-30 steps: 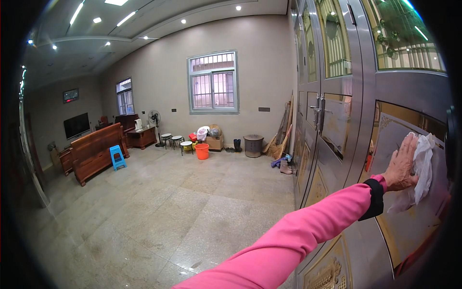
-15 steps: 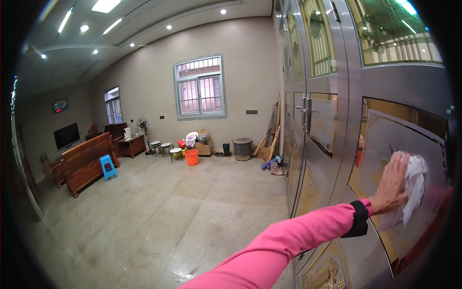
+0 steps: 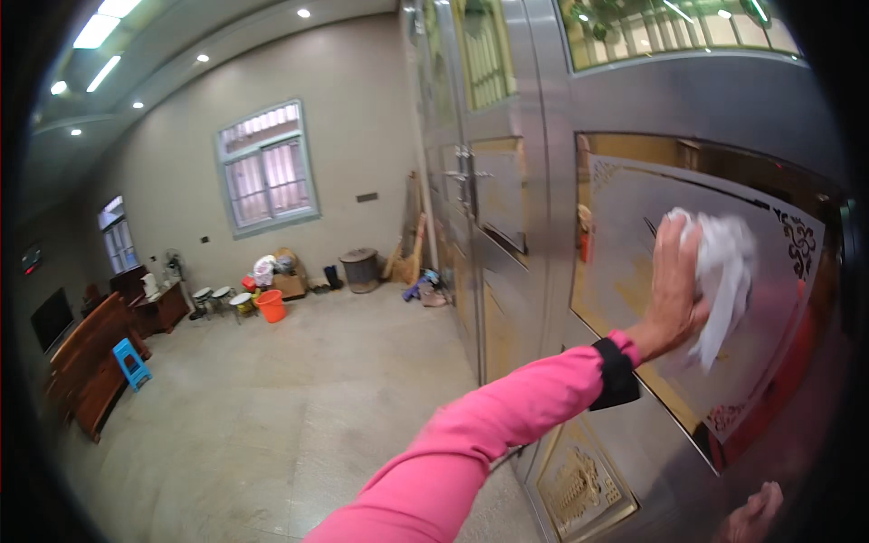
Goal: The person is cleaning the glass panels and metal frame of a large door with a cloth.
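My left hand (image 3: 674, 285), in a pink sleeve with a black cuff, is closed on a crumpled white cloth (image 3: 722, 271). It presses the cloth to the frosted panel (image 3: 625, 217) of a grey metal door, with the fingers pointing up. Dark scroll patterns show in the panel's corners, and the cloth's loose end hangs down and is blurred. Low at the right, my right hand (image 3: 756, 516) shows in part near the door's lower area. Its fingers look curled, and whatever they may hold is hidden.
Further along the door are long handles (image 3: 466, 176) and a gold relief panel (image 3: 579, 480) below. Against the far wall stand an orange bucket (image 3: 271, 306), round stools (image 3: 213, 299), a lidded metal bin (image 3: 360, 270) and brooms (image 3: 407, 258). A blue stool (image 3: 131, 364) stands by a wooden bench (image 3: 86, 371).
The view has turned toward the door on the right. My left hand has slid the cloth slightly up and right across the panel. My right hand has come into view.
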The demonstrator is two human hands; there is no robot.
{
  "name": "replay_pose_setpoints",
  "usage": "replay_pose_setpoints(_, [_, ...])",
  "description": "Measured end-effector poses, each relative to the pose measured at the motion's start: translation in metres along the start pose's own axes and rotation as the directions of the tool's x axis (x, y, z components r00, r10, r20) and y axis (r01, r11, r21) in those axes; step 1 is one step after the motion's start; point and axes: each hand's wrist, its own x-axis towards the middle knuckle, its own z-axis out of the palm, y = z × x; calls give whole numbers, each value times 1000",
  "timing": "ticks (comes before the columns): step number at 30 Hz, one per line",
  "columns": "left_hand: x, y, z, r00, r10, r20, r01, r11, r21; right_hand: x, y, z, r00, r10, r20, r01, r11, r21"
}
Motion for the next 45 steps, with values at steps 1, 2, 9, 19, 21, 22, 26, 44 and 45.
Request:
replay_pose_setpoints(1, [-16,8,-9,994,59,91,-58,998,-23,-49,74,8,995,-93,46,93,996,0])
replay_pose_setpoints(2, [-40,11,-10,971,119,206,-110,992,-54,-3,-4,-1,997,29,68,-36,994,101])
replay_pose_setpoints(9, [-50,-8,-33,744,450,494,-466,879,-99,45,-56,6,993,86,-84,-81,995,65])
replay_pose_setpoints(19, [39,-129,-51,998,-9,-70,16,995,95,58,-57,-10,1000,-5,-11,5,998,-67])
replay_pose_setpoints(21, [55,-135,-52,971,-182,-154,208,962,175,60,-59,-11,999,-35,10,36,994,-104])
replay_pose_setpoints(22, [59,-130,-49,971,-170,-167,217,919,328,63,-61,-9,997,-80,20,81,989,-124])
replay_pose_setpoints(26, [67,-92,-38,946,-322,-37,319,945,-76,66,-69,-2,995,-96,26,98,989,-110])
replay_pose_setpoints(44, [-41,116,36,590,674,446,-591,736,-330,72,-80,-7,986,-115,117,89,974,207])
replay_pose_setpoints(45, [-37,118,35,584,672,455,-595,736,-323,70,-78,-10,981,-109,159,77,978,195])
